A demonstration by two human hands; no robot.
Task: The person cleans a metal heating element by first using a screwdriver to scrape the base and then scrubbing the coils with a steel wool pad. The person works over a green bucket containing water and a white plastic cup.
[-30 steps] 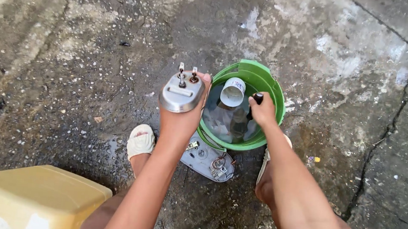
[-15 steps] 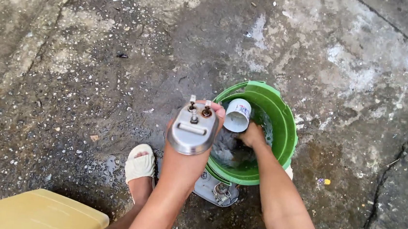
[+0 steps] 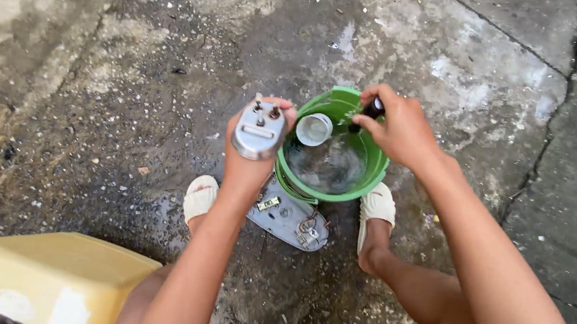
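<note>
Water in the bowl (image 3: pixel 377 172) could wet the metal part (image 3: pixel 259 131) the left hand (image 3: pixel 251 162) grips; the right hand (image 3: pixel 401 126) pinches a dark object (image 3: pixel 374 108).

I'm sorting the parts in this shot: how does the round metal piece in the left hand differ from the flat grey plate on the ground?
The round silver metal piece is lifted in the left hand beside the green plastic basin; the flat grey plate lies on the wet concrete between the sandals. The piece is compact with short prongs; the plate is longer, with wires. Both look metallic grey.
</note>
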